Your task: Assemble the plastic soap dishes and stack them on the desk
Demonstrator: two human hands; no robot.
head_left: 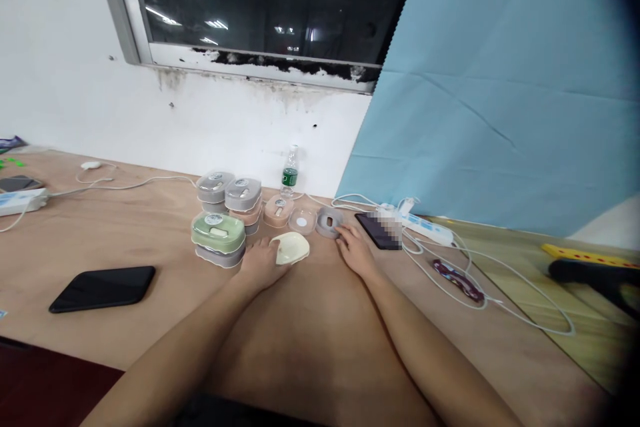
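My left hand [263,263] grips the left edge of a shallow cream dish [295,250], with its fingers hidden in part. My right hand [356,250] has its fingertips at the right edge of a grey lid [324,225] with a dark slot in its middle; the fingers seem closed on that edge. Left of this lid lies a clear plastic cover [302,221] with a white round spot. A pink lidded box [277,212] stands beside it. Green-topped [219,233] and grey-topped [243,194] boxes are stacked to the left of my left hand.
A water bottle [289,177] stands by the wall. A black phone [104,288] lies at left, a dark tablet-like device [375,230] at right. Beyond it are a white power strip [427,228], loose cables and a maroon wrapped item [458,280].
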